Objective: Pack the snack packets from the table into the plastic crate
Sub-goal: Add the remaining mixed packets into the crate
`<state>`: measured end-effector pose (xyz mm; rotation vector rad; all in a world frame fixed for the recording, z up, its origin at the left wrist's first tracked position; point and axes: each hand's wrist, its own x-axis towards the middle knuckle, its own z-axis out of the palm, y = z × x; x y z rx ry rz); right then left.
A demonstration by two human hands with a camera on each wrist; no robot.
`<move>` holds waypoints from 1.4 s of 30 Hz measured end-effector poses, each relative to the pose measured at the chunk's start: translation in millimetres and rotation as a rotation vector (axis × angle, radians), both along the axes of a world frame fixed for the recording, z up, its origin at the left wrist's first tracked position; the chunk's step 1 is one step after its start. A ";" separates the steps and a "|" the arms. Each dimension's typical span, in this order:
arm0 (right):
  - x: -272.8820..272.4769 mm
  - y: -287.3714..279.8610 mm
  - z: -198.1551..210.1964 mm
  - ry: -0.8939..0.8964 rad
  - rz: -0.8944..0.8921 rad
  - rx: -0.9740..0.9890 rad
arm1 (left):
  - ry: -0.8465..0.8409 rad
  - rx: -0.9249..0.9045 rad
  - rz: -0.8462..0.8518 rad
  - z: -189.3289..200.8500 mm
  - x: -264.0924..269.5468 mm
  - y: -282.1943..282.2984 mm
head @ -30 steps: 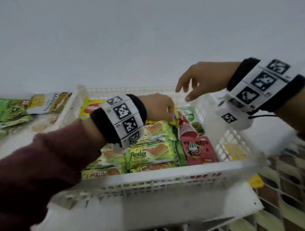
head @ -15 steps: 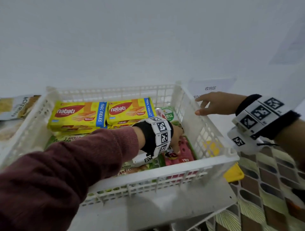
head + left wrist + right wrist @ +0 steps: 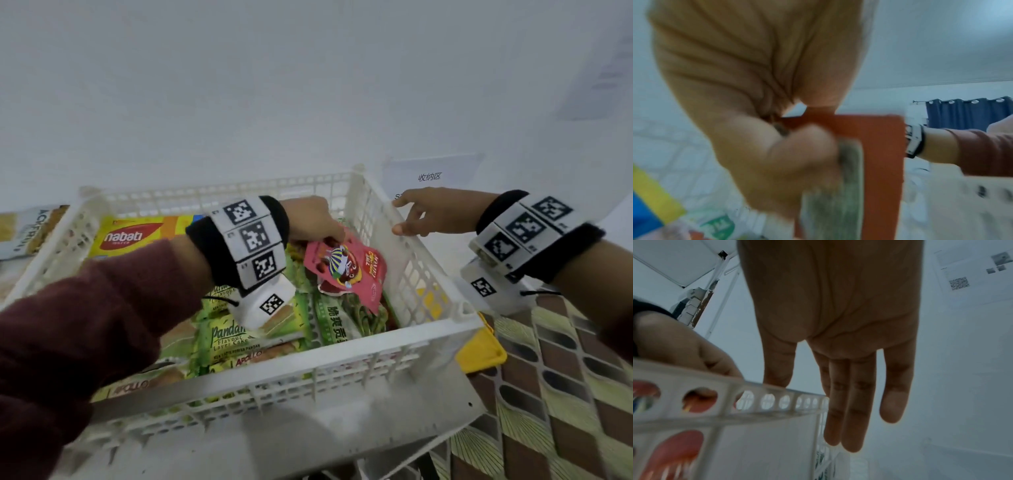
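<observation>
The white plastic crate [image 3: 404, 337] holds yellow Nabati boxes [image 3: 132, 236], green Pandan cake packets [image 3: 229, 337] and a green vegetable snack packet [image 3: 334, 322]. My left hand [image 3: 317, 221] is inside the crate and pinches the top of a pink-red snack packet [image 3: 349, 269], lifted above the other packets. In the left wrist view my fingers [image 3: 797, 154] curl round that packet [image 3: 881, 154]. My right hand [image 3: 416, 214] has straight fingers, and the thumb touches the crate's right rim [image 3: 777, 390].
Loose snack packets [image 3: 32, 229] lie on the table left of the crate. A yellow object [image 3: 483, 353] sticks out beside the crate's right front corner. A paper label [image 3: 430, 176] lies behind the right hand. A patterned floor [image 3: 565, 394] shows past the table edge.
My left hand went down onto the pink-red packet at the crate's right side, took hold of it and has raised it. The right hand came down to the right rim.
</observation>
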<state>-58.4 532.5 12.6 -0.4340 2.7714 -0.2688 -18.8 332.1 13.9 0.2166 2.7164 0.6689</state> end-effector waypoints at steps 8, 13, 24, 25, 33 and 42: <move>1.1 3.0 -1.3 -0.022 0.000 -0.040 | -0.125 -0.679 -0.420 -12.9 36.8 29.4; 2.2 1.1 -0.9 -0.032 0.002 -0.053 | -0.288 -0.464 -0.451 -35.9 9.7 43.4; 1.5 2.8 -1.7 -0.030 0.001 -0.056 | -0.099 -0.092 -0.254 -37.8 -10.8 37.1; 1.4 2.8 -1.6 -0.030 0.000 -0.055 | -0.078 -0.051 -0.200 -32.9 -14.1 30.2; 2.5 1.1 0.3 -0.017 0.003 -0.029 | -0.138 0.245 0.037 -20.4 -13.0 9.9; 2.0 1.9 0.9 -0.009 0.025 -0.003 | -0.098 -0.252 -0.243 -31.6 15.2 28.6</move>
